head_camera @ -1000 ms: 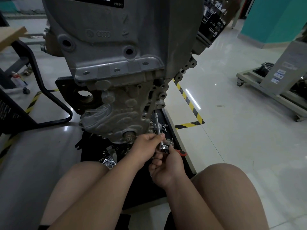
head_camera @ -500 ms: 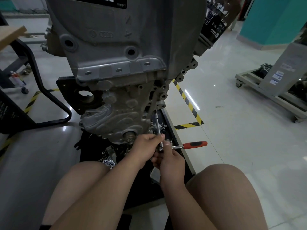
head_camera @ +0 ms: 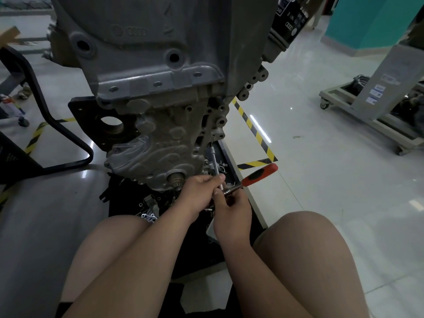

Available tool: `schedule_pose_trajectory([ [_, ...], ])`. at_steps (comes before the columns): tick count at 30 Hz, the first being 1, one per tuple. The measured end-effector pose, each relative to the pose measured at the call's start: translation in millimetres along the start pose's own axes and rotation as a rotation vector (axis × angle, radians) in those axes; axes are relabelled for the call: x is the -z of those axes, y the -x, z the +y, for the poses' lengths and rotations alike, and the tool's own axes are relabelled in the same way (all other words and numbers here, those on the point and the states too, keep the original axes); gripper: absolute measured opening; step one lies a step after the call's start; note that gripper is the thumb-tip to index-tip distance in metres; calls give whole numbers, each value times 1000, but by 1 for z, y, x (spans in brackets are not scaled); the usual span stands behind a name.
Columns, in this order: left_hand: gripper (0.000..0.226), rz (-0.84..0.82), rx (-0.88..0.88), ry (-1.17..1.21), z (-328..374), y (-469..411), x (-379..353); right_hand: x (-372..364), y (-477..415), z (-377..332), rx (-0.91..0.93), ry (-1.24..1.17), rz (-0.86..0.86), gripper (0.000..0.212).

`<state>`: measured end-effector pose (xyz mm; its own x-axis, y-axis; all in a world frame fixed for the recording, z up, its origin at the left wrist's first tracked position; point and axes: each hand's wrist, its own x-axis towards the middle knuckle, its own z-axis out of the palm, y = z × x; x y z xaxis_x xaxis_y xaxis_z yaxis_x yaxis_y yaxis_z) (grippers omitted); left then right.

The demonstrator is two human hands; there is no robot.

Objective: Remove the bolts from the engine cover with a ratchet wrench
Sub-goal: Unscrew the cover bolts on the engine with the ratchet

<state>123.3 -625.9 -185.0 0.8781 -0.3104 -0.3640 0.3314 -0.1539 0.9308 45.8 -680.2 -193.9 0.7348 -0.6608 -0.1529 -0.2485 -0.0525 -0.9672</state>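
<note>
The grey engine (head_camera: 160, 53) hangs in front of me, its ribbed lower engine cover (head_camera: 158, 154) facing me. A ratchet wrench (head_camera: 259, 174) with a red and black handle points up to the right; its metal extension bar (head_camera: 215, 165) runs up to the cover's right edge. My left hand (head_camera: 198, 193) pinches the extension bar near the ratchet head. Just below, my right hand (head_camera: 231, 211) grips the ratchet head. The bolt under the socket is hidden.
A black tray (head_camera: 229, 157) under the engine holds loose small metal parts. A black chair frame (head_camera: 55, 125) stands to the left, a wheeled grey stand (head_camera: 367, 106) to the right. Yellow-black tape (head_camera: 252, 127) marks the glossy floor. My bare knees frame the bottom.
The ratchet handle has swung out from under my right hand to the right, then further up and away. Both hands stayed on the tool.
</note>
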Motion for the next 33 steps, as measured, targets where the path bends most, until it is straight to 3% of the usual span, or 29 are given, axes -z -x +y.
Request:
schedule_pose_trajectory([
  [14,28,-38,-3,72,1,2,-1,0,-3,-7,-192,-256,-23,60],
  [19,27,-55,-4,94,1,3,-2,3,-6,-9,-210,-343,-40,57],
  [33,29,-83,19,136,-2,-1,-2,6,-14,-8,-564,-802,-221,50],
])
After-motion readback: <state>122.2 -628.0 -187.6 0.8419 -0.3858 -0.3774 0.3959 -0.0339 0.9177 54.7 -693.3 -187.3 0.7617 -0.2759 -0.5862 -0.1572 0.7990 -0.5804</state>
